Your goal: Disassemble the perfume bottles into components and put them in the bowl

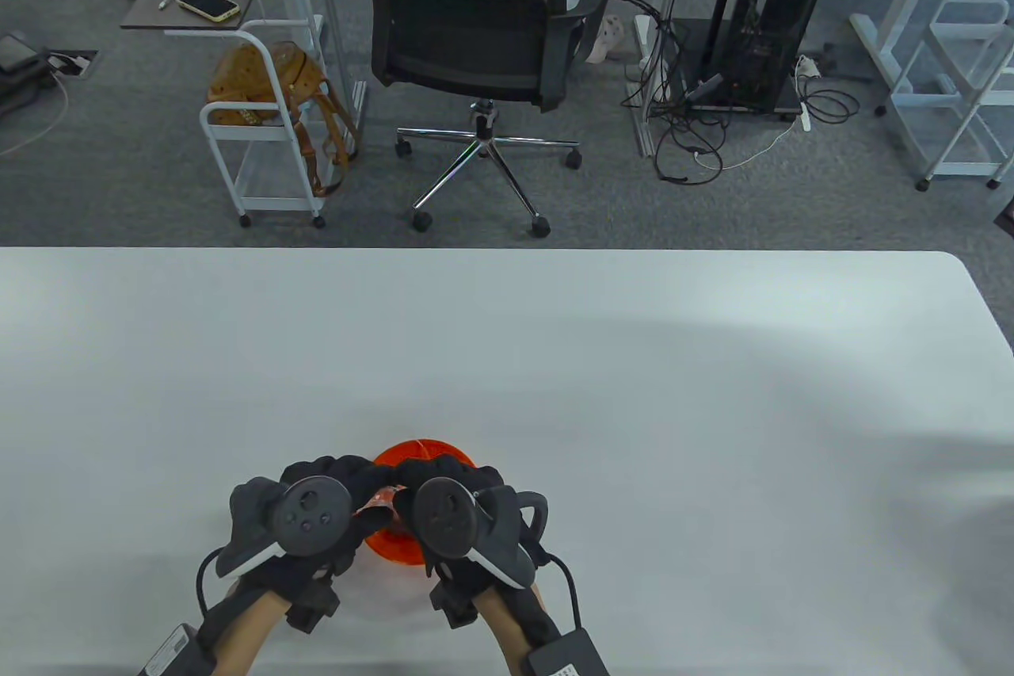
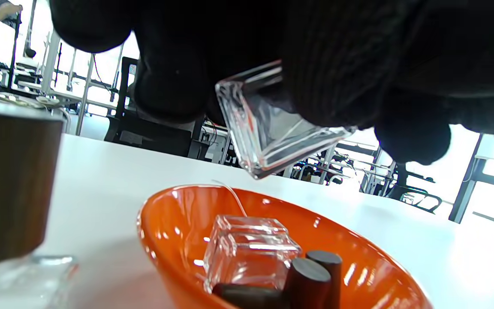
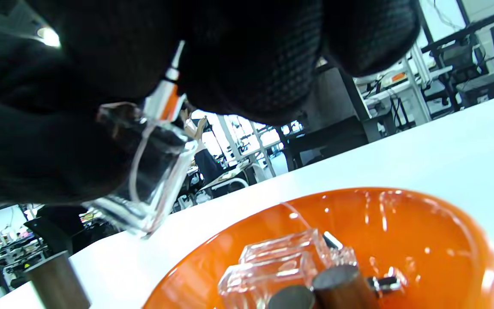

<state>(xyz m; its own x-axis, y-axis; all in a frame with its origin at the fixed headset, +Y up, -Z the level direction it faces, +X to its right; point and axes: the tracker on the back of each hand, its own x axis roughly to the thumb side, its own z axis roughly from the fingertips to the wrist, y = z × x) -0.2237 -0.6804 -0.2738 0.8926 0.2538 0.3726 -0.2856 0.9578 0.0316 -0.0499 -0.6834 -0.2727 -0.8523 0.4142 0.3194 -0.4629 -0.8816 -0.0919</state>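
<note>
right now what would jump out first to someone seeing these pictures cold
The orange bowl near the table's front edge stands out most, already holding a clear glass bottle body and dark wooden caps. Just above it, the left hand and right hand together grip another glass bottle with its spray tube still inside. A capped bottle stands on the table left of the bowl.

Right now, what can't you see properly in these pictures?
- Table view: both gloved hands cover most of the orange bowl and what it holds.
- Left wrist view: black fingers hide the top of the held glass bottle.
- Left wrist view: the brown-capped bottle is cut off by the left edge.
- Right wrist view: the spray head is hidden by the fingers.
</note>
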